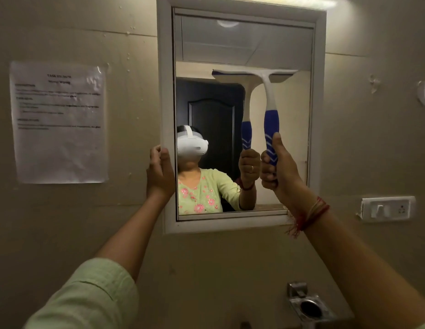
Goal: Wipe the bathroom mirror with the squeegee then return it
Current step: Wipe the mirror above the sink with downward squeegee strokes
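Note:
A white-framed bathroom mirror [318, 115] hangs on the beige wall ahead. My right hand [281, 170] grips the blue handle of a white and blue squeegee [269, 98], held upright. Its white blade lies flat against the glass in the upper right part of the mirror. My left hand [160, 173] clasps the mirror's left frame edge about halfway down. The glass reflects the squeegee, the hand and a person in a green top.
A printed paper sheet [59, 122] is taped to the wall at the left. A white switch and socket plate [387, 208] sits at the right. A metal holder [310, 305] is fixed to the wall below the mirror, lower right.

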Available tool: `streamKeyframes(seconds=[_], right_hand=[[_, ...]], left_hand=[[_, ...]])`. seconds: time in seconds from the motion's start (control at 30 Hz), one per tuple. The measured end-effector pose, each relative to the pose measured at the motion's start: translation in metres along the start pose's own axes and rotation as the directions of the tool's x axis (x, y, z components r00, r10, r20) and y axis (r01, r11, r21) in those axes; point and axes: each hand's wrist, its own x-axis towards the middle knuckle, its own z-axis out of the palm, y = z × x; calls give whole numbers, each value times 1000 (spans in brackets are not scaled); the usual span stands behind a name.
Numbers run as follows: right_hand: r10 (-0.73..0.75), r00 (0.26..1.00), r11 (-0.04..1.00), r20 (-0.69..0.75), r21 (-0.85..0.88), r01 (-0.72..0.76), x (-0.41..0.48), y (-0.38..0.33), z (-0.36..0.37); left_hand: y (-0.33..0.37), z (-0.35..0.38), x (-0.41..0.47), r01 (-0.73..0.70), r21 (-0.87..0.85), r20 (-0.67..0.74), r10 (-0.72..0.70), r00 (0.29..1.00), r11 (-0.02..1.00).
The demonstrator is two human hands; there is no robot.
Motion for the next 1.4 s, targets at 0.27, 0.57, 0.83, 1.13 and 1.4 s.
streamKeyframes(seconds=[0.27,0.57,0.83,1.13,1.4], right_hand=[[57,993,997,100,42,-62,-12,22,-19],[27,997,999,68,-36,-25,-30,54,-40],[35,990,985,-136,-166,-57,-41,75,-49],[56,991,967,-123,-239,-84,-55,100,-66],[73,985,963,-154,-247,-110,-68,128,-77]], left_hand=[[0,0,1,7,13,-18,-7,1000,1000],[2,0,0,13,11,-5,-13,1000,1000],[1,1,0,10,5,-17,-10,1000,1000],[2,1,-1,19,14,-5,-19,1000,1000],[2,1,-1,29,37,-4,-29,1000,999]])
